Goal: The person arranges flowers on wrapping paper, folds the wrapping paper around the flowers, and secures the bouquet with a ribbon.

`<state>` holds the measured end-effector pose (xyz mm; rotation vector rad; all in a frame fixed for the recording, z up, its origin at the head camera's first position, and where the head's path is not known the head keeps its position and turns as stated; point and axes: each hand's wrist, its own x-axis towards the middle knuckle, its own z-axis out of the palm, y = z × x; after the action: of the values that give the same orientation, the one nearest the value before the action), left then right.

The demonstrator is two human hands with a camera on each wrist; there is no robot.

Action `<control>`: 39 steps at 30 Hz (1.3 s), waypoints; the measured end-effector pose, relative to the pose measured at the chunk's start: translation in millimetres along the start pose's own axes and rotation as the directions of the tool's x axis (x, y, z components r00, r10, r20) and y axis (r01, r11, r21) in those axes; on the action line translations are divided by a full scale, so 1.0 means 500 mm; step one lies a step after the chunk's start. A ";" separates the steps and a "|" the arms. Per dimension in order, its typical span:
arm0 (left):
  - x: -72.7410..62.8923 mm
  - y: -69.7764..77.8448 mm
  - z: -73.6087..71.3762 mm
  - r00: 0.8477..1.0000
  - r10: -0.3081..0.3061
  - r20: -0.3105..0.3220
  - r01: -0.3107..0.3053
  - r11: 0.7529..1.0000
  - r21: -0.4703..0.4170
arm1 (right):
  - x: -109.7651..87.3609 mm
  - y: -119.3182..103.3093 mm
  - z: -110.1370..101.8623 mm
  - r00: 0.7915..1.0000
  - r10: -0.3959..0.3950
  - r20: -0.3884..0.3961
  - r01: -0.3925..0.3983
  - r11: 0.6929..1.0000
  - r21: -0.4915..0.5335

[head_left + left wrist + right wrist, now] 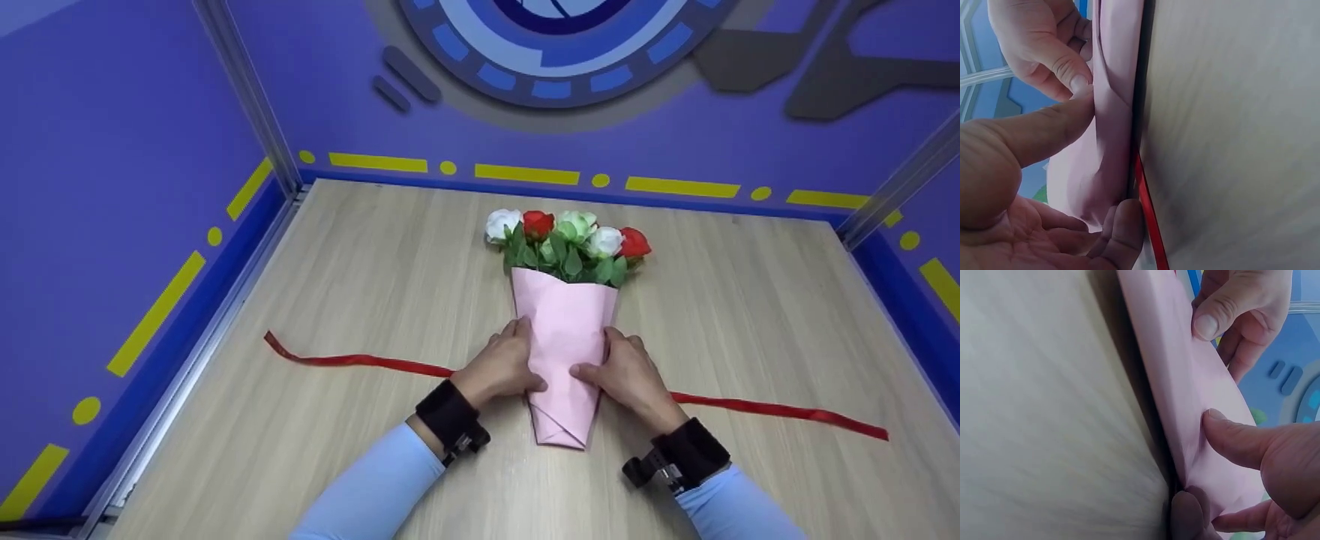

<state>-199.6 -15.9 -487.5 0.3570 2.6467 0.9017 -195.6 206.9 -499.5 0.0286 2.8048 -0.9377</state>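
A bouquet of white, red and pale green flowers [574,227] lies on the table, wrapped in pink paper [568,322] that narrows toward the person. My left hand [504,364] grips its left side, thumb on top of the paper and fingers along the edge. On the opposite side my right hand [630,375] holds the wrap the same way, thumb on the front. Under the bouquet runs a red ribbon [367,361], its ends stretching out left and right. In the left wrist view the ribbon [1150,216] passes close by the left fingertips.
The wooden table [360,270] extends around the bouquet on all sides. Blue panels with yellow markings [527,174] stand behind it and at both sides, with metal posts [251,97] at the corners. Each wrist wears a black band with a small camera [461,442].
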 end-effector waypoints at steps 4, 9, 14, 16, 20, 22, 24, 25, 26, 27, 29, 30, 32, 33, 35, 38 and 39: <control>-0.013 -0.020 -0.014 1.000 -0.001 -0.020 0.001 1.000 0.001 | -0.004 0.005 -0.001 1.000 -0.009 -0.003 0.009 1.000 0.002; -0.035 -0.061 -0.044 1.000 -0.006 0.004 0.006 0.999 0.034 | -0.013 0.010 -0.004 1.000 -0.010 0.005 0.010 1.000 0.013; -0.063 -0.119 -0.084 1.000 -0.021 0.010 0.019 0.992 0.121 | -0.026 0.030 -0.020 1.000 -0.013 0.011 0.013 1.000 0.021; -0.075 -0.145 -0.101 0.999 -0.050 -0.013 0.051 0.987 0.153 | -0.031 0.044 -0.031 1.000 -0.016 0.009 0.016 1.000 0.007; -0.099 -0.190 -0.127 0.989 -0.100 -0.113 0.119 0.977 0.175 | -0.041 0.079 -0.062 1.000 -0.028 0.001 0.028 0.999 -0.032; -0.109 -0.204 -0.133 0.977 -0.105 -0.185 0.138 0.974 0.178 | -0.047 0.097 -0.078 1.000 -0.026 0.007 0.027 0.998 -0.049; -0.117 -0.211 -0.134 0.962 -0.092 -0.257 0.145 0.970 0.194 | -0.052 0.113 -0.094 1.000 -0.019 0.022 0.020 0.998 -0.064; -0.120 -0.212 -0.134 0.956 -0.089 -0.280 0.148 0.969 0.196 | -0.054 0.120 -0.101 0.999 -0.014 0.031 0.016 0.997 -0.070; -0.123 -0.211 -0.133 0.952 -0.092 -0.293 0.154 0.969 0.194 | -0.056 0.126 -0.108 0.999 -0.006 0.040 0.009 0.997 -0.077; -0.125 -0.209 -0.131 0.950 -0.094 -0.298 0.156 0.969 0.192 | -0.058 0.132 -0.114 0.999 0.003 0.050 0.001 0.996 -0.085; -0.128 -0.205 -0.128 0.955 -0.094 -0.281 0.152 0.970 0.192 | -0.062 0.141 -0.125 0.998 0.014 0.065 -0.007 0.995 -0.103; -0.128 -0.202 -0.126 0.959 -0.102 -0.264 0.154 0.971 0.182 | -0.064 0.145 -0.129 0.997 0.020 0.072 -0.012 0.994 -0.112; -0.128 -0.200 -0.125 0.963 -0.120 -0.240 0.163 0.972 0.168 | -0.067 0.154 -0.137 0.996 0.026 0.082 -0.016 0.992 -0.127; -0.127 -0.201 -0.124 0.963 -0.124 -0.238 0.167 0.971 0.170 | -0.069 0.158 -0.140 0.996 0.028 0.085 -0.016 0.991 -0.134; -0.125 -0.204 -0.125 0.959 -0.127 -0.253 0.175 0.969 0.175 | -0.072 0.165 -0.146 0.996 0.026 0.086 -0.013 0.989 -0.145; -0.123 -0.209 -0.124 0.948 -0.137 -0.285 0.192 0.966 0.173 | -0.076 0.176 -0.152 0.997 0.001 0.082 0.012 0.988 -0.151; -0.122 -0.209 -0.123 0.945 -0.140 -0.295 0.196 0.966 0.170 | -0.077 0.179 -0.153 0.997 -0.015 0.076 0.027 0.988 -0.151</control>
<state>-180.6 -150.4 -493.5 0.0446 2.9832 0.6793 -163.7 325.9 -485.8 -0.0560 2.8028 -0.7105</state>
